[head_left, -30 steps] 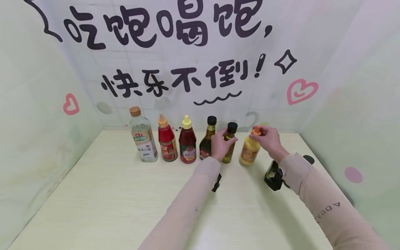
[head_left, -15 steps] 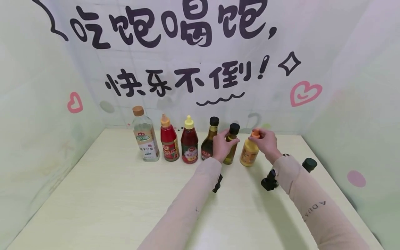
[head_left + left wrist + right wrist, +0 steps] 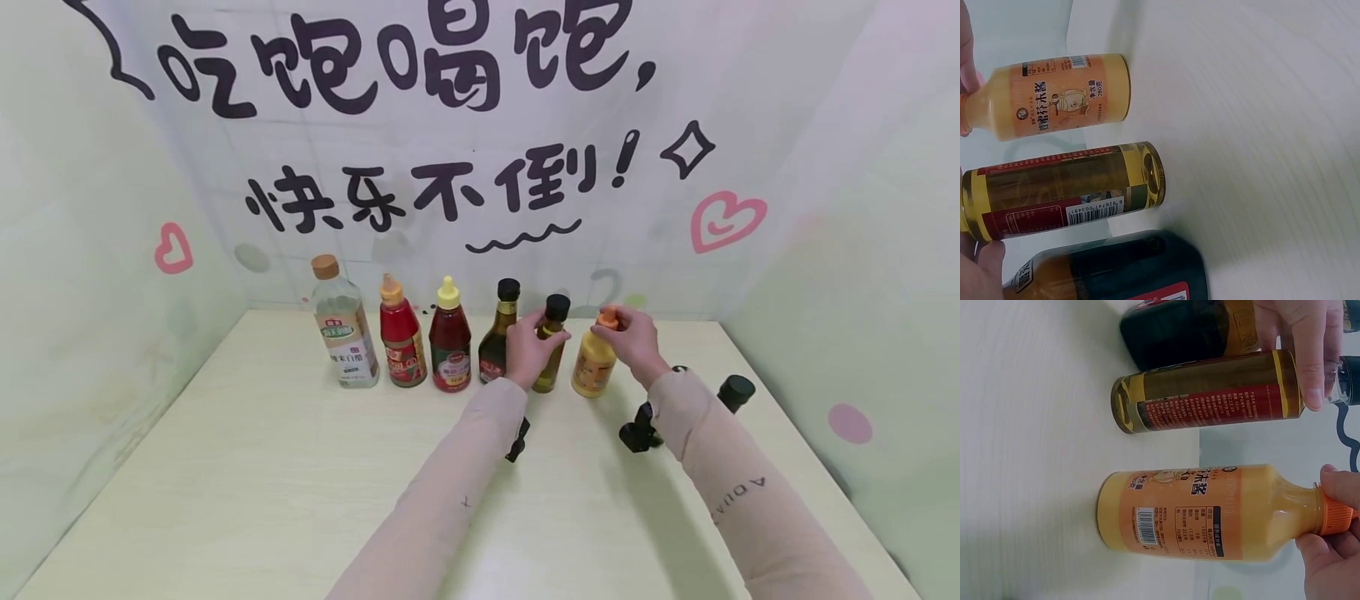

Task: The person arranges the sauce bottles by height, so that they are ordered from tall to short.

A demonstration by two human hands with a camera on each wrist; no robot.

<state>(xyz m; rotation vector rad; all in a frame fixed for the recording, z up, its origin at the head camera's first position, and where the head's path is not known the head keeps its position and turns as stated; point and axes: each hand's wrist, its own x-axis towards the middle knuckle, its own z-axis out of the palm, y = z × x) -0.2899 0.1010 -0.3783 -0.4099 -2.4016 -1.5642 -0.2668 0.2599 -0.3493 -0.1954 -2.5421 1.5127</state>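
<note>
In the head view my left hand (image 3: 528,348) grips the neck of a slim oil bottle (image 3: 550,367) with a black cap, which stands on the table. To its right, my right hand (image 3: 636,342) pinches the orange cap of a yellow honey mustard sauce bottle (image 3: 592,367). A narrow gap separates these two bottles in the right wrist view, where the sauce bottle (image 3: 1191,515) shows its orange label. Thumb and fingers of the left hand (image 3: 1304,340) close around the neck of the oil bottle (image 3: 1210,394). Directly left of it stands a dark, black-capped bottle (image 3: 495,342), partly covered by the left hand.
Further left in the row stand a red sauce bottle with a yellow cap (image 3: 451,350), another red squeeze bottle (image 3: 401,342) and a clear white vinegar bottle (image 3: 347,342). A dark green cap (image 3: 737,390) shows behind the right sleeve. Printed cloth walls surround the pale table (image 3: 262,467).
My right hand has shifted the yellow sauce bottle slightly left, nearer the oil bottle. The right forearm has swung left, uncovering more of the dark green cap. My left hand keeps its hold.
</note>
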